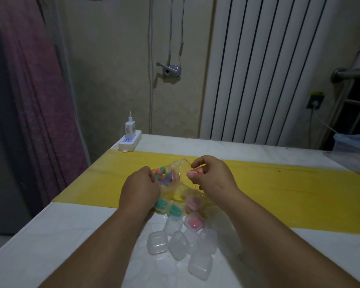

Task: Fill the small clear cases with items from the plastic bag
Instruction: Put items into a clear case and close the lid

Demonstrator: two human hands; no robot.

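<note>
Two hands — left point(139, 187) holds bag point(170, 177), right point(211, 175) pinches pink item point(193, 173)

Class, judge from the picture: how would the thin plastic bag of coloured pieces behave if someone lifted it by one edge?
The plastic bag looks floppy: its film is creased and sags between the left hand and right hand. It probably weighs little, since the coloured pieces are small. They would likely slide toward the lowest corner.
</note>
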